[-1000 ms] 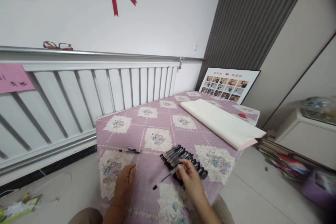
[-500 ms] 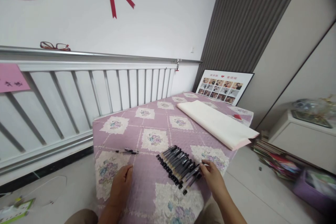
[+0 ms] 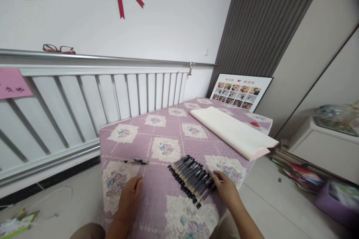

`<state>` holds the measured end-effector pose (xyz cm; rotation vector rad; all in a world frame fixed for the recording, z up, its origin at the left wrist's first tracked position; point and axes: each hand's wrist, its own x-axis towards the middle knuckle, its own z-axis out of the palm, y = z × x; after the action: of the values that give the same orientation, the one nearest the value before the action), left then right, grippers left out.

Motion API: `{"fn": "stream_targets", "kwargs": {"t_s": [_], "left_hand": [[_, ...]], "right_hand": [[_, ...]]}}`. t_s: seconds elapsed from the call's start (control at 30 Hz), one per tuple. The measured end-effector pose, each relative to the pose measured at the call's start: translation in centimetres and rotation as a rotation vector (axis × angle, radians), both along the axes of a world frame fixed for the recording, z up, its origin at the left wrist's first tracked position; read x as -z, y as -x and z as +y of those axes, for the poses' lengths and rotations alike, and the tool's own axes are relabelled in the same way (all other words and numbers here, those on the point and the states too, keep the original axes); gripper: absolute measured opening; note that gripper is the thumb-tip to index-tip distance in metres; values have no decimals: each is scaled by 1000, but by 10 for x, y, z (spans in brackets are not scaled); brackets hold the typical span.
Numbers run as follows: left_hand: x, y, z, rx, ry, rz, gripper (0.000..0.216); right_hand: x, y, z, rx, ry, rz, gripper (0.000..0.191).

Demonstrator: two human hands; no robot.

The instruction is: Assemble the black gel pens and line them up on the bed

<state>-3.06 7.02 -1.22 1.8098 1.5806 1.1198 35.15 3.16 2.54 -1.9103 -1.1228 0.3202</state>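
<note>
A row of several black pens [image 3: 190, 176] lies side by side on the purple floral cloth [image 3: 165, 134] that covers the table. My right hand [image 3: 226, 189] touches the near right end of that row, its fingertips on the last pen [image 3: 205, 194]. Whether the fingers grip it or only rest on it is unclear. My left hand [image 3: 129, 198] lies flat on the cloth to the left, holding nothing. One more black pen [image 3: 136, 161] lies alone beyond my left hand.
A folded cream sheet [image 3: 232, 132] lies across the far right of the table, with a framed photo collage [image 3: 239, 92] leaning on the wall behind. A white railing [image 3: 84, 93] runs along the left, red glasses [image 3: 58, 49] on top. Stacked books [image 3: 297, 171] lie on the floor at right.
My right hand carried a pen from in front of the row to its near right end and set it alongside the others. My left hand stayed flat on the cloth.
</note>
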Motion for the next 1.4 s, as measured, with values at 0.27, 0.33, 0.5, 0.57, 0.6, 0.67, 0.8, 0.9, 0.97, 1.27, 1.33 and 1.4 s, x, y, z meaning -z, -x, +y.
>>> {"fn": "stream_targets", "kwargs": {"t_s": [0.27,0.33,0.5,0.57,0.6,0.67,0.8,0.9,0.97,1.27,1.33,1.4], "left_hand": [[2,0,1,-10,0,-6,33],[2,0,1,-13,-8,-9,33],[1,-1,0,-2,-24,-18,32],[0,-2,0,6,-29,-21,32],[0,-3,1,6,-31,-22,31],[0,-3,2,6,-33,-24,31],[0,-4,3,3,-52,-43,30],[1,-4,3,-26,-78,-64,29],[2,-4,3,-41,-99,-76,28],[1,-6,6,-75,-108,-100,28],[0,-6,7,-63,-103,-105,29],[-1,-5,9,-57,-102,-108,29]], "right_hand": [[10,-9,-15,78,-17,32,34],[10,-8,-18,64,-17,60,32],[-3,-2,-19,92,9,48,42],[-11,5,-15,95,-2,28,47],[-14,12,-11,78,-23,19,47],[-20,33,-4,3,-86,7,43],[-21,99,14,-229,-181,22,33],[-16,151,29,-451,-205,32,22],[-12,180,40,-563,-199,-18,17],[-8,263,117,-626,73,-466,25],[-8,277,130,-605,106,-513,22],[-8,285,138,-581,132,-555,17]]}}
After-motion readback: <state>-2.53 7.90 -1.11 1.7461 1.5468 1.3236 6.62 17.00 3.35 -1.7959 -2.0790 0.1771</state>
